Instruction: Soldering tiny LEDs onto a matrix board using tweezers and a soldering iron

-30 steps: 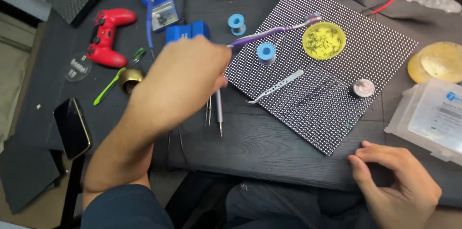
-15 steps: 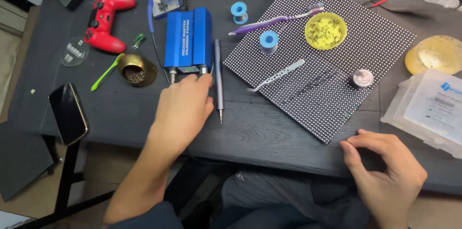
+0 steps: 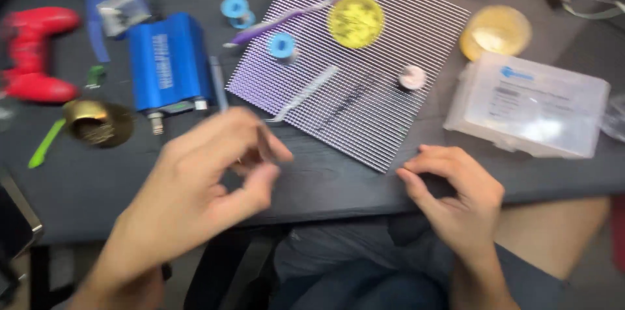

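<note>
The left hand [image 3: 208,186] has pulled back from the blue metal box [image 3: 168,62] toward the near edge of the dark table [image 3: 338,180]; half a second ago it lay flat just under the box, now it hovers lower and nearer the body, blurred by motion; its thumb and fingers are pinched together on a thin dark tool [image 3: 263,144], most likely the slim pen-like iron, though blur hides its exact shape. A grey pen-shaped handle [image 3: 218,83] lies just beside the box's right side, at the corner of the dotted LED panel [image 3: 390,108]. The right hand [image 3: 456,196] has stayed at the table's near edge, fingers curled and empty, fingertips resting on the tabletop just below the panel's lower corner. On the panel lie a yellow round tin [image 3: 355,21], a blue solder spool [image 3: 282,45], a purple toothbrush [image 3: 286,15] and a small silver disc [image 3: 413,77]; the view has closed in on the bench.
</note>
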